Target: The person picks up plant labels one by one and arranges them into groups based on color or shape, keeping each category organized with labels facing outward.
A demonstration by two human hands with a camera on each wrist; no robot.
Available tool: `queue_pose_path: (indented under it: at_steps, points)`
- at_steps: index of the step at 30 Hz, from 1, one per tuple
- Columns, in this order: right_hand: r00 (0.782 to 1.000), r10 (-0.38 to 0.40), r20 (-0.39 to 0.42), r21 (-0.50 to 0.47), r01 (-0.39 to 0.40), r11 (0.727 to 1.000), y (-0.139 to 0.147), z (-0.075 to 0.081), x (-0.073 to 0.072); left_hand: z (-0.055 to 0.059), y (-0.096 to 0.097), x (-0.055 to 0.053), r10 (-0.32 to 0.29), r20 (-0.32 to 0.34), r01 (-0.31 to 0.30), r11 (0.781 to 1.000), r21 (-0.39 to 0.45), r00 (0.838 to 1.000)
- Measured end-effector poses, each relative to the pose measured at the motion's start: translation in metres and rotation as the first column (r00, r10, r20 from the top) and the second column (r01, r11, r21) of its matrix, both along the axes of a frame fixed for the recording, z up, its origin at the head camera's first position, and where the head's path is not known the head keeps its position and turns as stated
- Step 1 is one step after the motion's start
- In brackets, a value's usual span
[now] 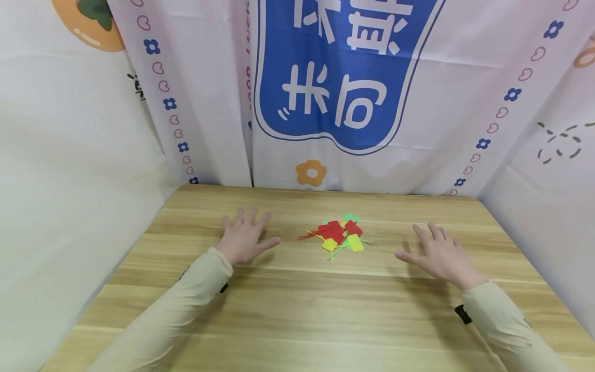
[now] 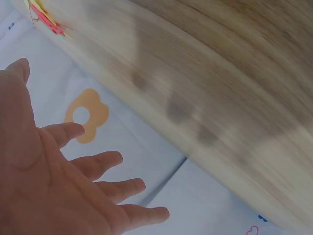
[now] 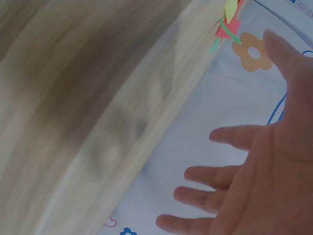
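A small pile of red, yellow and green plastic tags with thin tails, like marker cable ties (image 1: 333,232), lies near the middle of the table. To its left is my left hand (image 1: 244,238), palm down with fingers spread, holding nothing. My right hand (image 1: 439,256) is on the other side of the pile, fingers spread and holding nothing. Both hands are apart from the tags. Each wrist view shows a bare palm, the left one (image 2: 44,176) and the right one (image 3: 274,171), with part of the pile in an upper corner.
The wooden table (image 1: 297,320) ends at a white printed curtain (image 1: 209,93) with a blue panel (image 1: 339,67) and an orange flower (image 1: 311,173). White cloth stands along the left (image 1: 69,181) and right (image 1: 548,206) sides.
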State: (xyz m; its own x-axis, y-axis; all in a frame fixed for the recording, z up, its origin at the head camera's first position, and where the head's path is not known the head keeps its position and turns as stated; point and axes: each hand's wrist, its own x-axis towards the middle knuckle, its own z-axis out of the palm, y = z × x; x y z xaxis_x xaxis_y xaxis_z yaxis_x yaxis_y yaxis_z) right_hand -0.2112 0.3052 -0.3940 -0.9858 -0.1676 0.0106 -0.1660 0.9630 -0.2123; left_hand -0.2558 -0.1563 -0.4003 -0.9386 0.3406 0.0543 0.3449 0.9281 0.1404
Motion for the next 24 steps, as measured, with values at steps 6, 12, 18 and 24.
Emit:
queue_pose_path:
  at_steps: [6, 12, 18, 24]
  points:
    - [0.993, 0.121, -0.005, 0.015, -0.121, 0.993, 0.005, -0.012, 0.0, 0.0, 0.006, -0.002, -0.037, -0.011, 0.037, 0.999, -0.014, 0.999]
    - [0.977, 0.213, 0.031, -0.03, -0.212, 0.977, 0.012, -0.02, -0.006, -0.001, 0.009, -0.004, -0.052, -0.002, 0.051, 0.998, -0.022, 0.999]
    - [0.965, 0.262, 0.024, -0.036, -0.261, 0.965, 0.022, -0.025, -0.014, 0.003, 0.013, -0.006, -0.063, 0.008, 0.063, 0.997, -0.046, 0.998]
    - [0.959, 0.279, 0.046, -0.052, -0.276, 0.96, 0.025, -0.024, -0.015, 0.002, 0.015, -0.007, -0.067, 0.015, 0.067, 0.996, -0.06, 0.998]
